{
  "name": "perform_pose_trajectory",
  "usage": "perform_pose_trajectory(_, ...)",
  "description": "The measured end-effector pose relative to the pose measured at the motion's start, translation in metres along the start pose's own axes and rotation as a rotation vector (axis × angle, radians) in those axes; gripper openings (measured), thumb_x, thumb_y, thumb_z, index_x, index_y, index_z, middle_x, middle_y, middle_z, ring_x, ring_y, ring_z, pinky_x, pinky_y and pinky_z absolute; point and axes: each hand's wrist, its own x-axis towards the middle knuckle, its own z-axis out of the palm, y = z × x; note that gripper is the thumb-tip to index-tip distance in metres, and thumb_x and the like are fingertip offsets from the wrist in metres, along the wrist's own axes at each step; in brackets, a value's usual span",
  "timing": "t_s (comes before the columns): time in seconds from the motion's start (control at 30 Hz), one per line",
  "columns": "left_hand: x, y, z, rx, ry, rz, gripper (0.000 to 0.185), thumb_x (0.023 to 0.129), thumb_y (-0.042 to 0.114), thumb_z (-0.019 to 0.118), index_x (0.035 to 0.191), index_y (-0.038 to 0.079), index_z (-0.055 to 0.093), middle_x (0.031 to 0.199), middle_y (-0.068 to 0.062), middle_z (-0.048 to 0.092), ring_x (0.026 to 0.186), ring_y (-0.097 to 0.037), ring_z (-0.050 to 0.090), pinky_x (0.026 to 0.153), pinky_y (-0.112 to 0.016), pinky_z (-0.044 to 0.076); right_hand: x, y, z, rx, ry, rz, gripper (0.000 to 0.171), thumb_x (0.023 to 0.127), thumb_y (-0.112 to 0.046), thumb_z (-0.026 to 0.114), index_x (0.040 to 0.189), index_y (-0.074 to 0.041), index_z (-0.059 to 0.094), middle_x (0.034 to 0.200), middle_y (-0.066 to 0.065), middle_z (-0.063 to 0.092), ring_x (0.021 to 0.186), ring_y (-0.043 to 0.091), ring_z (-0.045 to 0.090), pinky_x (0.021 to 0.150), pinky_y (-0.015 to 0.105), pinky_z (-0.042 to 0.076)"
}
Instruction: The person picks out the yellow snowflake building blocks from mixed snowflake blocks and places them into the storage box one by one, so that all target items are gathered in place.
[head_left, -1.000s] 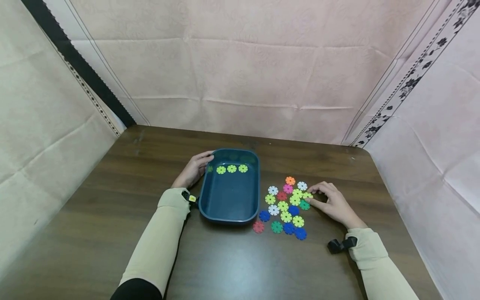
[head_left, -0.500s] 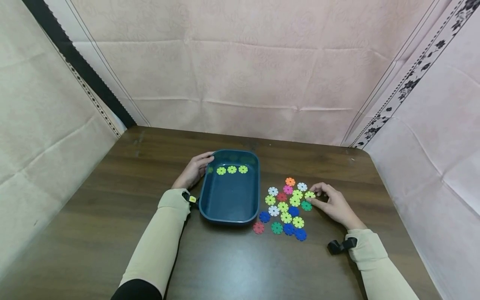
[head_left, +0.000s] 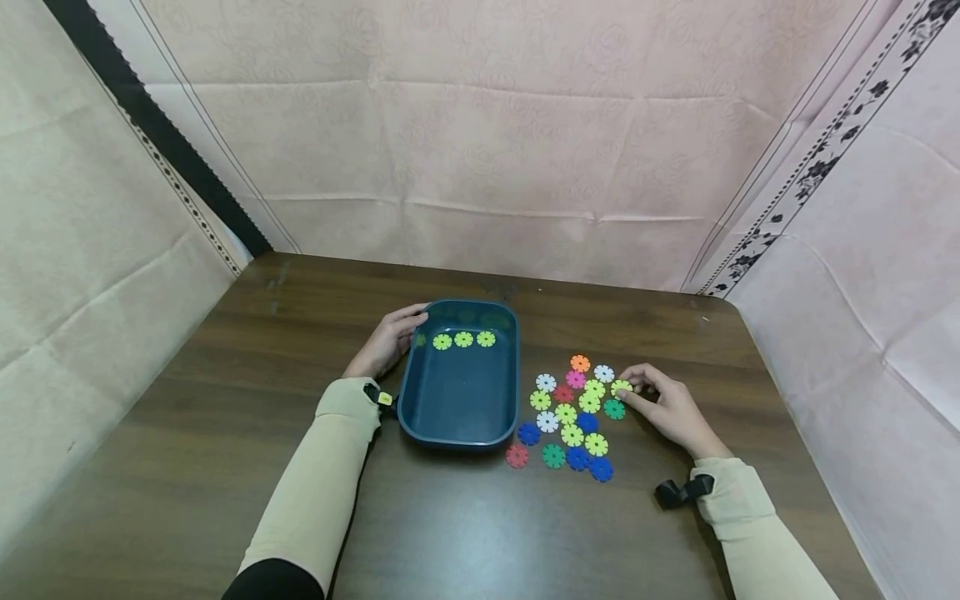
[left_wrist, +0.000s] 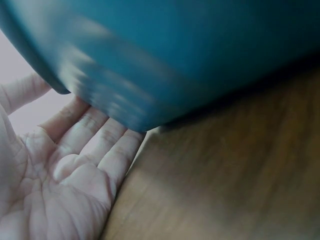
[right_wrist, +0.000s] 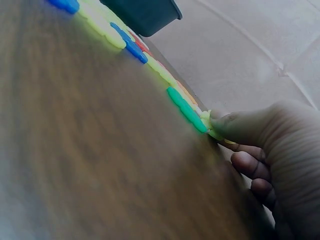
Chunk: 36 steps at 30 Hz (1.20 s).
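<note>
"Discs (head_left: 566,412) all over the right of the table (head_left: 480,542), bright little things with notched edges! Where's the action?"

"Far right of the bunch! It's the right hand (head_left: 667,407), grip pinching one yellow-green disc (head_left: 621,388) between thumb and finger, and the right wrist view shows that pinch up close."

"Raised, or flat on the table?"

"Can't call that one from these angles. It's just beside a green disc (head_left: 614,409) on the near side, with a white disc (head_left: 603,373) close by to the left and slightly farther off."

"And over on the left?"

"Blue tray (head_left: 463,396), long sides running near to far! The left hand (head_left: 386,340) has it by the far part of its left side: fingers fairly straight against the outer wall, thumb up at the rim, so that grip is on the tray."

"What's inside?"

"Three yellow-green discs (head_left: 463,339) in a row across the far part, just apart from one another."

"Back to the bunch, colours please!"

"Orange disc (head_left: 580,363) at the far end, pink disc (head_left: 575,379) just nearer, blue disc (head_left: 602,468) at the near end, and a red disc (head_left: 517,455) out by the tray's near right corner!"
</note>
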Motion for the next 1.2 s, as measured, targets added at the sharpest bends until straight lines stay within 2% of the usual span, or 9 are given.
perform_pose_trajectory(0.23,0.000,-0.001,0.000,0.001,0.011,0.008,0.044,0.103,0.028,0.058,0.141,0.006,0.058,0.132,-0.016,0.063,0.109,-0.022,0.064,0.094,-0.031,0.051,-0.002,0.000,0.001,0.013,0.005,-0.008,0.017,0.095,-0.023,0.073,0.110,-0.020,0.066,0.091,-0.006,0.066,0.083,0.013,0.056,0.072,0.026,0.045)
perform_pose_trajectory(0.63,-0.001,0.001,-0.002,0.012,-0.002,0.009,0.045,0.103,0.029,0.057,0.142,0.006,0.056,0.133,-0.018,0.061,0.110,-0.023,0.063,0.094,-0.031,0.051,-0.002,-0.002,0.001,0.017,0.014,-0.006,0.015,0.096,-0.022,0.072,0.110,-0.020,0.067,0.089,-0.005,0.065,0.082,0.013,0.056,0.072,0.025,0.044)
perform_pose_trajectory(0.83,-0.001,0.000,-0.001,0.001,-0.009,0.013,0.046,0.104,0.028,0.057,0.143,0.004,0.055,0.136,-0.017,0.059,0.111,-0.022,0.063,0.094,-0.032,0.051,-0.001,-0.009,-0.001,0.057,0.050,0.018,0.011,0.096,-0.023,0.071,0.107,-0.021,0.070,0.092,-0.007,0.070,0.082,0.012,0.061,0.071,0.022,0.047)
perform_pose_trajectory(0.93,0.000,-0.002,0.000,0.001,-0.012,0.016,0.046,0.103,0.029,0.058,0.143,0.006,0.055,0.135,-0.013,0.061,0.112,-0.023,0.063,0.095,-0.032,0.051,0.005,-0.025,0.000,0.124,0.051,0.012,0.012,0.096,-0.023,0.071,0.107,-0.019,0.071,0.096,-0.003,0.073,0.082,0.016,0.066,0.070,0.021,0.050)
perform_pose_trajectory(1.0,0.000,-0.002,-0.001,0.005,-0.015,0.018,0.046,0.103,0.030,0.059,0.143,0.007,0.056,0.133,-0.012,0.062,0.112,-0.023,0.063,0.094,-0.032,0.051,0.012,-0.046,0.002,0.174,0.022,-0.019,0.012,0.097,-0.019,0.070,0.109,-0.016,0.071,0.098,0.000,0.074,0.084,0.023,0.068,0.071,0.023,0.053)
perform_pose_trajectory(1.1,0.000,-0.002,-0.001,-0.004,-0.005,0.018,0.046,0.102,0.031,0.060,0.142,0.007,0.057,0.131,-0.011,0.063,0.111,-0.023,0.064,0.094,-0.032,0.051,0.028,-0.086,0.012,0.223,-0.071,-0.086,0.013,0.098,-0.010,0.067,0.110,-0.010,0.070,0.099,0.004,0.074,0.086,0.033,0.068,0.071,0.029,0.056)
perform_pose_trajectory(1.2,0.001,-0.002,0.000,-0.004,-0.002,0.016,0.046,0.102,0.030,0.060,0.142,0.007,0.057,0.130,-0.010,0.064,0.110,-0.022,0.064,0.094,-0.032,0.051,0.047,-0.129,0.027,0.246,-0.167,-0.161,0.012,0.098,-0.010,0.067,0.110,-0.011,0.071,0.100,0.001,0.073,0.088,0.029,0.069,0.074,0.032,0.057)
